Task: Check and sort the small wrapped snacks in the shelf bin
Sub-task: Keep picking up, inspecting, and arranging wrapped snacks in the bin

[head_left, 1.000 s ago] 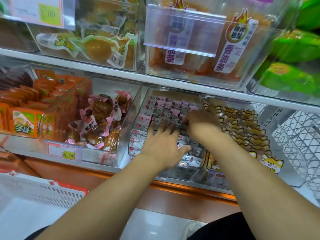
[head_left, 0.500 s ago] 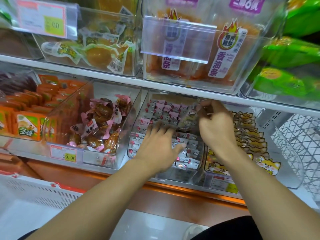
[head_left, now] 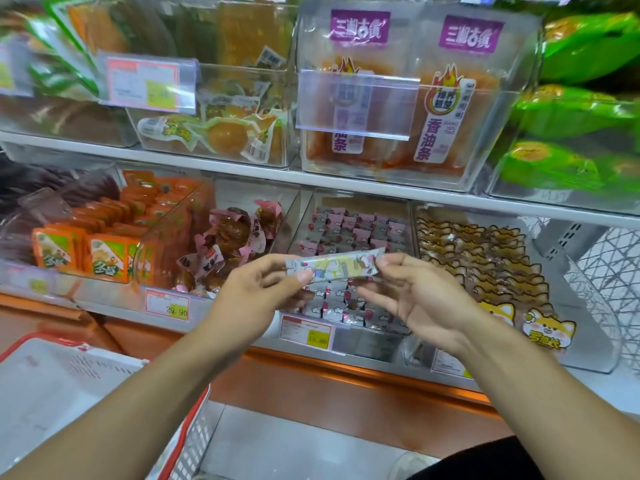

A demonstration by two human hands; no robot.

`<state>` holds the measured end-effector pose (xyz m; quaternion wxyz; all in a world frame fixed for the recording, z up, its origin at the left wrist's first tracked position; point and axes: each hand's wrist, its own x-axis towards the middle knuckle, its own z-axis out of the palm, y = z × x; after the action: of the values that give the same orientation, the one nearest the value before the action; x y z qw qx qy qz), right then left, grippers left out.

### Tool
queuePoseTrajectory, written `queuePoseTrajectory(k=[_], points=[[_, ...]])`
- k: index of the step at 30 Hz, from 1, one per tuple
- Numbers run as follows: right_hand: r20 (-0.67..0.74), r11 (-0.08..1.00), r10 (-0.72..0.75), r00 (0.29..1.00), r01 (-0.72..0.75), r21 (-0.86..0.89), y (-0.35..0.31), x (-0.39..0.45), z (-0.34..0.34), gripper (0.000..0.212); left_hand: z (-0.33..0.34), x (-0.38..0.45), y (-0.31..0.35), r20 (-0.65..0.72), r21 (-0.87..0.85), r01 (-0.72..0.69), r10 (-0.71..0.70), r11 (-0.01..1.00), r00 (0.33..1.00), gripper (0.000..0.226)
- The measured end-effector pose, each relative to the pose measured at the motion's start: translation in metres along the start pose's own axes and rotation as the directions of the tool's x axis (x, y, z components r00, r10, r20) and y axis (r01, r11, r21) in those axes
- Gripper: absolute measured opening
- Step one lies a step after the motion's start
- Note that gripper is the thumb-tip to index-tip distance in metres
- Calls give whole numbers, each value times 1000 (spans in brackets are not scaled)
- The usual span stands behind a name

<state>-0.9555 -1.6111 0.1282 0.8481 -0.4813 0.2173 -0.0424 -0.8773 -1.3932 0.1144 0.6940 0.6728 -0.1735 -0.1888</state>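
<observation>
A long thin wrapped snack (head_left: 334, 266) with a pale cartoon print is held level in front of the shelf. My left hand (head_left: 256, 296) pinches its left end and my right hand (head_left: 420, 297) pinches its right end. Behind and below it sits the clear shelf bin (head_left: 358, 342) filled with several small pink-and-white wrapped snacks (head_left: 349, 228) in rows. Both hands are outside the bin, a little in front of it.
Left of the bin is a clear bin of brown pink-wrapped snacks (head_left: 225, 237), then orange packets (head_left: 104, 251). Right is a bin of dog-print packets (head_left: 485, 258). The upper shelf (head_left: 242, 164) holds larger bins. A white basket with red rim (head_left: 69, 375) sits at lower left.
Both hands have come out of the bin. The right hand lifted a long wrapped snack, and now both hands hold it by its ends in front of the shelf.
</observation>
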Motion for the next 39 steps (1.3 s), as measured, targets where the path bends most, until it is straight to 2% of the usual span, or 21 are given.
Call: queuePoseTrajectory(k=[1,3,5,7,9,12,14,17,20,23,25,27,31,36,39], points=[[34,999,54,998,-54,8,1,-1,0,8,-4,-3,0,-9,3,-19,19,1000,1000,29],[112,991,136,984,-137,3,3,-2,0,29,-14,-9,-1,-5,29,-54,54,998,999,30],[178,984,166,970,-151,-92,6,-3,2,46,-21,-15,-1,38,87,-63,60,994,997,31],[224,974,148,963,-102,-204,10,-3,6,42,-25,-18,-3,76,103,-54,46,993,996,36],[249,969,120,961,-59,-238,14,-2,9,38,-27,-19,-5,82,42,-26,23,999,996,45],[306,972,4,952,68,-225,18,-1,10,39,-28,-19,-4,164,-219,155,-120,963,979,60],[325,928,-96,941,202,-312,19,-2,10,38,-28,-19,-4,226,-351,249,-176,903,958,52],[345,805,-229,910,377,-458,24,-2,12,40,-23,-17,-4,150,-424,257,-212,868,966,45],[362,753,-241,900,409,-516,25,-2,12,45,-19,-15,-6,40,-389,170,-168,905,985,46],[392,752,-133,910,350,-559,25,-2,10,33,-17,-15,-7,-44,-286,54,-69,957,997,51],[403,794,-53,913,284,-538,28,-1,10,36,-15,-15,-8,-96,-206,-9,-12,978,995,53],[418,819,10,908,232,-524,31,0,11,38,-12,-15,-10,-130,-189,-56,32,980,991,45],[420,830,67,905,183,-527,31,0,13,41,-11,-14,-9,-112,-203,-53,30,978,993,40],[385,843,60,921,160,-513,28,-3,16,45,-10,-14,-6,-114,-211,-47,23,976,993,37],[389,890,158,907,41,-455,25,-7,17,53,-9,-13,-6,-86,-248,-59,39,967,996,34]])
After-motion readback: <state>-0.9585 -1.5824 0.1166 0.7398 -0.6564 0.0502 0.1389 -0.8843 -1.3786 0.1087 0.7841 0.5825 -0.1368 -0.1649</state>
